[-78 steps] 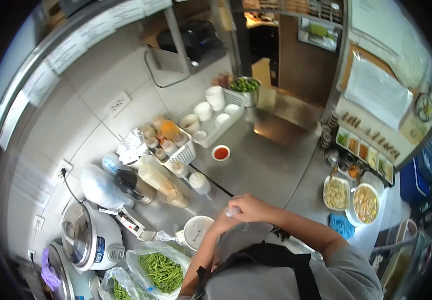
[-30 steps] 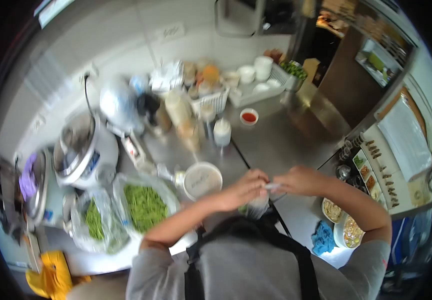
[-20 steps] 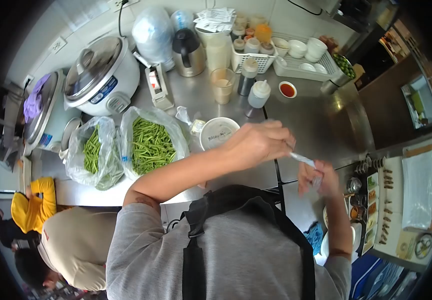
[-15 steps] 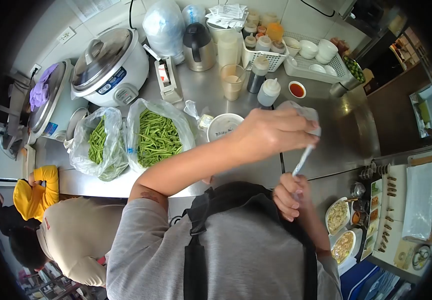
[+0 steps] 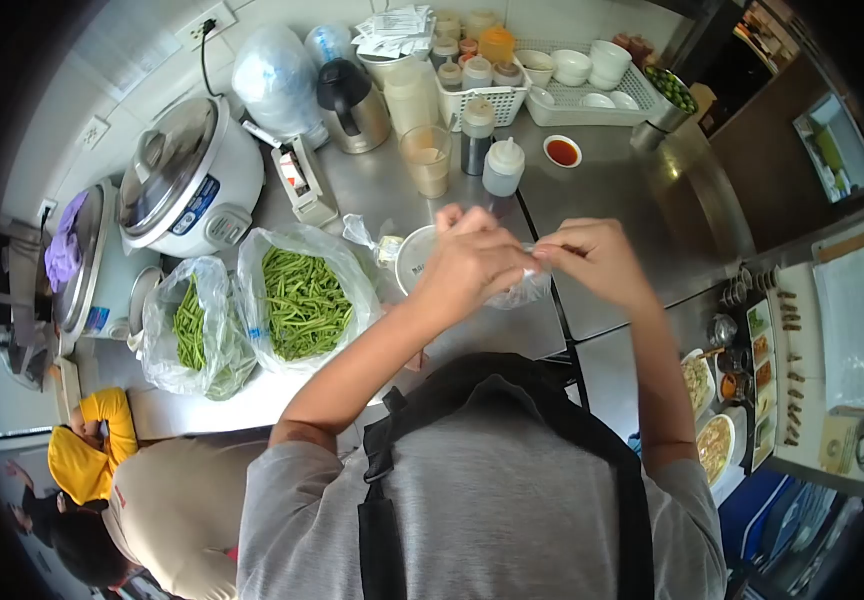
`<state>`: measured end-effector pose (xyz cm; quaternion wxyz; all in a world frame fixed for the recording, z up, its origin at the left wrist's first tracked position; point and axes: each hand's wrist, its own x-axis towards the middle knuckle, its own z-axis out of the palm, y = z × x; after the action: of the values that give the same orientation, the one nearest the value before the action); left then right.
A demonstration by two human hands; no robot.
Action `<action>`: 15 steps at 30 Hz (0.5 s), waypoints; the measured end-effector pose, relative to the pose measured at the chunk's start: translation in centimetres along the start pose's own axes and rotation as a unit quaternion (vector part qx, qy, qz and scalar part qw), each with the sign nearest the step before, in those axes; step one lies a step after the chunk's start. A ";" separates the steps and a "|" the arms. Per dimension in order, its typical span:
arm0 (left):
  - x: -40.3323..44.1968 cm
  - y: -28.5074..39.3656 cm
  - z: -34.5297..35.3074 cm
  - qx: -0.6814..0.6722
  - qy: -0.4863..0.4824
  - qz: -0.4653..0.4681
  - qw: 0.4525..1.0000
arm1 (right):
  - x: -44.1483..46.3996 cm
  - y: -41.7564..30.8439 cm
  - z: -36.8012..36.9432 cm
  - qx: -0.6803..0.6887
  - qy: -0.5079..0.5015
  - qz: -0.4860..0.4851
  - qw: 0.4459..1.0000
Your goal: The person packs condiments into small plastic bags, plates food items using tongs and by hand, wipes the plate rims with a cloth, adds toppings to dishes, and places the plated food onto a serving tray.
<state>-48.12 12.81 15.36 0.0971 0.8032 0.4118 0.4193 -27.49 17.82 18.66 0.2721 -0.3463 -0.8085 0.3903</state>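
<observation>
A small see-through plastic bag (image 5: 522, 292) hangs below my two hands, which meet at its gathered upper end. My left hand (image 5: 472, 258) pinches the bag from the left, beside a white tub (image 5: 415, 252) with dark writing on its lid. From the right, my right hand (image 5: 592, 258) has thumb and fingertips pressed together on the same end. What the bag contains is hard to make out. Left of my forearm, a large plastic bag of green beans (image 5: 307, 300) stands open, with a smaller bag of beans (image 5: 190, 325) next to it.
Behind my hands stand squeeze bottles (image 5: 504, 167), a cup of beige liquid (image 5: 426, 165) and a sauce dish (image 5: 562, 151). Rice cookers (image 5: 192, 180) line the left wall. A co-worker in a beige shirt (image 5: 187, 490) is close on my left. Food bowls (image 5: 715, 447) are at right.
Both hands have come together over the counter. The left moved left and down with the bag; the right rose from near my body to the bag's end. The view has shifted slightly.
</observation>
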 end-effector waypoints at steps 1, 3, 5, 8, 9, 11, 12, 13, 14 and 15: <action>-0.2 -0.6 0.7 -0.010 0.015 -0.032 0.999 | -0.6 0.5 1.1 0.018 0.049 0.043 0.998; -0.8 -0.9 2.4 -0.087 0.037 -0.137 0.986 | -1.6 2.5 3.8 0.051 0.148 0.123 0.980; -1.8 -1.1 5.2 -0.194 0.087 -0.234 0.949 | -2.3 3.2 5.6 -0.050 0.232 0.043 0.970; -2.8 -0.4 6.7 -0.242 0.039 -0.327 0.913 | -3.5 4.4 7.1 -0.148 0.294 -0.042 0.943; -3.1 -0.8 7.4 -0.265 0.041 -0.317 0.910 | -4.0 4.8 7.5 -0.156 0.291 -0.064 0.942; -4.1 -1.9 8.7 -0.308 0.048 -0.297 0.903 | -4.7 5.5 8.6 -0.171 0.282 -0.109 0.938; -4.5 -2.3 8.8 -0.305 0.014 -0.316 0.898 | -5.1 5.8 9.2 -0.122 0.279 -0.055 0.951; -5.0 -2.7 8.7 -0.302 -0.021 -0.332 0.894 | -5.5 6.1 9.7 -0.073 0.277 -0.003 0.958; -5.4 -3.0 8.6 -0.298 -0.055 -0.346 0.888 | -5.9 6.2 10.3 -0.024 0.275 0.048 0.960; -5.9 -3.2 8.6 -0.263 -0.080 -0.347 0.897 | -6.4 6.1 11.0 -0.019 0.273 0.075 0.959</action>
<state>-45.35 12.12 4.85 0.4768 0.5855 0.5296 0.3865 -29.27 10.81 6.52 0.4461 -0.5041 -0.6824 0.2849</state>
